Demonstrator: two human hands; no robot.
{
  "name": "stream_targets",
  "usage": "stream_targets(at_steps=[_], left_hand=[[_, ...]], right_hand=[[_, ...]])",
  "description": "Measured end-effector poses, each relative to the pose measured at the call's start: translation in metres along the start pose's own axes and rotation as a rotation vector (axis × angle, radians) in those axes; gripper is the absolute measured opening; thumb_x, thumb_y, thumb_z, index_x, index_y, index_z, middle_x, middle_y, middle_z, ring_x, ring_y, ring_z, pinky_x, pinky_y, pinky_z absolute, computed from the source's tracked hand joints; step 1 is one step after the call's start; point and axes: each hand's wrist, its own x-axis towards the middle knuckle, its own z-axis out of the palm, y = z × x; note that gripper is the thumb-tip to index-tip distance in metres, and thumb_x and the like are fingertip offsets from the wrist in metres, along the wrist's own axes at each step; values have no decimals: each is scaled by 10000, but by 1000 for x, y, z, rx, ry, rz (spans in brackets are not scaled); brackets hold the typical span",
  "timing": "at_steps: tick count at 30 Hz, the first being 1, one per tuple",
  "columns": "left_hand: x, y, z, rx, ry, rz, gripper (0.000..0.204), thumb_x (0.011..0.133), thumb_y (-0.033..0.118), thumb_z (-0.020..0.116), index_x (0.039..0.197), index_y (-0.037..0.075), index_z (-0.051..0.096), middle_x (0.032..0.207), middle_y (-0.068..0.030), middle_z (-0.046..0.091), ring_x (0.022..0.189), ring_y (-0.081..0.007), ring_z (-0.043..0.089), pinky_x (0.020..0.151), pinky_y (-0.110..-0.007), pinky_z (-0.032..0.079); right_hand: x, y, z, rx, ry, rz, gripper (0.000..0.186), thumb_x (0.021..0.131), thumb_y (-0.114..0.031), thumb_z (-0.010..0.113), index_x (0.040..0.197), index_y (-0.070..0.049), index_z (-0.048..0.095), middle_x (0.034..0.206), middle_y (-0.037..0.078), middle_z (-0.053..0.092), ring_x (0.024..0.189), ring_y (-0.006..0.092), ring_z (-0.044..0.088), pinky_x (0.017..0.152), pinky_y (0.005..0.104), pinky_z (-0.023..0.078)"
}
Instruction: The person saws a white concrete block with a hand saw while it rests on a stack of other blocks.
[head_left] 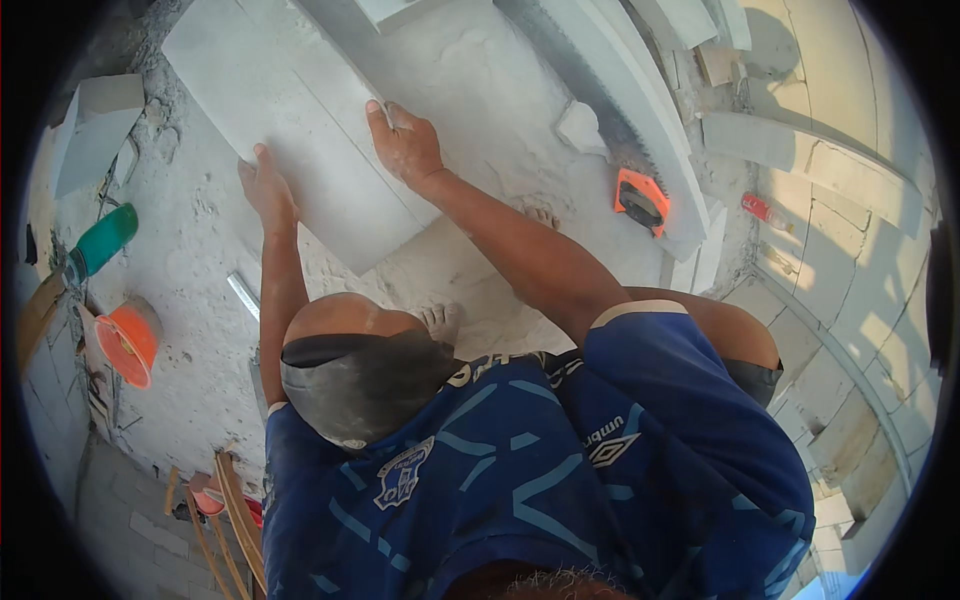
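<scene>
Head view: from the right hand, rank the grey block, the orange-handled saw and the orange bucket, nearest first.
1. Grey block: under the right hand, touching it.
2. Orange-handled saw: to its right, on the dusty floor.
3. Orange bucket: far left, lower.

A small red bottle-shaped container (757,207) with a pale band around it is lying on its side on the dusty ledge at the right, close to the curved block wall. A green cylindrical container (104,240) with a grey end is lying tilted on the white floor at the far left. Just below it an orange bucket (128,343) is standing tipped toward the camera, its inside showing. No label can be made out on the green container or the bucket at this size. No signs and no screens are showing anywhere in the view
</scene>
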Motion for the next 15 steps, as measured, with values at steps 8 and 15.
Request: stream_targets(at_steps=[8, 15], left_hand=[[39, -31, 8, 103, -56, 172, 623, 1083, 340, 517, 1445, -154, 402, 1415, -281, 538, 1270, -347, 561, 1084, -424, 449], [38, -24, 10, 82, -72, 44, 642, 1079, 367, 521, 1433, -158, 417, 1412, -303, 539, 1273, -360, 566, 1081, -437, 453]], right_hand=[[24, 1, -127, -470, 147, -116, 438, 905, -412, 655, 969, 11, 746, 1131, 235, 713, 1009, 424, 679, 888, 472, 543], [-93, 140, -316, -1071, -129, 360, 252, 805, -185, 619, 910, -5, 760, 955, 216, 742, 952, 388, 717, 866, 467, 561]])
